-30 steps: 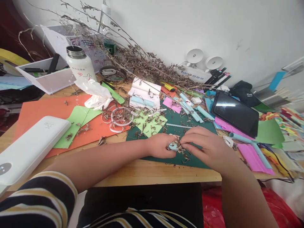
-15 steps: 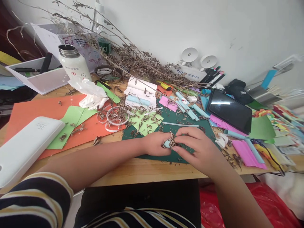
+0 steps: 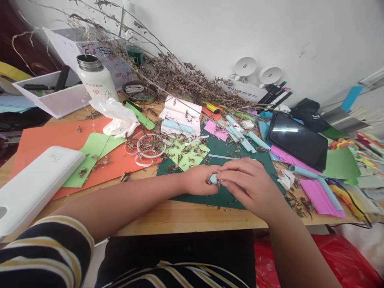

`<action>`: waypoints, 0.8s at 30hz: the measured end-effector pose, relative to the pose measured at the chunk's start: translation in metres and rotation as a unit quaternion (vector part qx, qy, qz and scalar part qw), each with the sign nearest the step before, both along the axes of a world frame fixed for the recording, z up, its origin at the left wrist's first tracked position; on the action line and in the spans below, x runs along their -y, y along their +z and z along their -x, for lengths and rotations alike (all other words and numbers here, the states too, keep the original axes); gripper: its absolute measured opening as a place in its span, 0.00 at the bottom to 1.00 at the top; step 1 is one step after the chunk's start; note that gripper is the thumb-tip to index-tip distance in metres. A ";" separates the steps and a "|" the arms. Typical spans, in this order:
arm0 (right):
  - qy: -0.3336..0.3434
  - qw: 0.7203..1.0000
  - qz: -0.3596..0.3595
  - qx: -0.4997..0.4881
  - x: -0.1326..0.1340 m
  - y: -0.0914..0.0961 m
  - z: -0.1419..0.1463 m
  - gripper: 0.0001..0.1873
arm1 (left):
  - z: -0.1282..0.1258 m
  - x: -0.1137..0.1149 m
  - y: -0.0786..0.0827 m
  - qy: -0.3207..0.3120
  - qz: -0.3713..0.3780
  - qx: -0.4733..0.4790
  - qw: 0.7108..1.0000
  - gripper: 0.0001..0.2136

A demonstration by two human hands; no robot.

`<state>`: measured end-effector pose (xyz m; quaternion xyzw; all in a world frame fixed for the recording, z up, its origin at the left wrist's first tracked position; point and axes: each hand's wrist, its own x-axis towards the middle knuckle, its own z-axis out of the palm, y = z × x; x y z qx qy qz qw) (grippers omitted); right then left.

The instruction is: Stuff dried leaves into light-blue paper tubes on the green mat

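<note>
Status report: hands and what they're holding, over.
Left hand and right hand pinch light-blue paper piece. Above dark green mat. Dried leaf bits scattered around.

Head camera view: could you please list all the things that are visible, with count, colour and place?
paper roll: one, light blue, pinched between both hands
cutting mat: one, dark green, under the hands
loose rolls: several, light blue, mat's far edge
tablet: one, black, right of the mat
bottle: one, white, far left
dried branches: many, brown, along the wall
paper sheet: one, orange, left
case: one, white, near left
left hand: holds the roll
right hand: fingers on the roll
</note>
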<state>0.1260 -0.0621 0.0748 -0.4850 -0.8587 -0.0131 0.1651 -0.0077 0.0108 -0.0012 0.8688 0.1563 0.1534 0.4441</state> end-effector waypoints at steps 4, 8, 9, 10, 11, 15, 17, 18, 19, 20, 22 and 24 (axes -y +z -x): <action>0.021 0.999 -0.023 -0.032 0.002 -0.004 -0.007 0.08 | 0.000 -0.001 0.001 0.000 -0.001 -0.013 1.000 0.09; 0.013 0.997 -0.044 -0.065 0.005 -0.011 -0.009 0.10 | 0.000 -0.001 0.000 0.001 0.008 0.001 1.000 0.12; 0.004 0.996 -0.047 -0.072 0.006 -0.013 -0.009 0.10 | 0.000 -0.001 0.000 0.001 0.009 -0.001 1.000 0.12; -0.007 0.995 -0.048 -0.081 0.005 -0.014 -0.008 0.09 | 0.000 -0.001 0.001 0.001 0.008 -0.005 1.000 0.11; -0.016 0.994 -0.045 -0.093 0.005 -0.015 -0.006 0.08 | 0.000 -0.001 0.001 0.003 0.006 -0.012 1.000 0.11; -0.043 0.985 0.000 -0.165 0.002 -0.017 -0.002 0.06 | -0.001 0.000 0.003 0.005 -0.004 -0.023 1.000 0.10; -0.064 0.976 0.036 -0.204 0.001 -0.018 -0.001 0.06 | -0.001 0.000 0.003 0.008 -0.008 -0.017 1.000 0.09; -0.078 0.970 0.054 -0.222 0.001 -0.018 -0.001 0.07 | -0.001 0.000 0.002 0.009 -0.011 -0.016 1.000 0.08; -0.092 0.965 0.071 -0.234 0.001 -0.018 0.000 0.07 | -0.001 0.000 0.002 0.010 -0.013 -0.018 1.000 0.07; -0.104 0.962 0.080 -0.239 0.001 -0.018 0.000 0.07 | -0.001 -0.001 0.002 0.011 -0.015 -0.020 1.000 0.06; -0.114 0.966 0.071 -0.220 0.002 -0.016 0.001 0.05 | -0.001 -0.001 0.001 0.010 -0.020 -0.020 1.000 0.05; -0.108 0.978 0.037 -0.174 0.003 -0.014 0.003 0.04 | -0.001 -0.001 0.000 0.006 -0.030 -0.014 0.999 0.05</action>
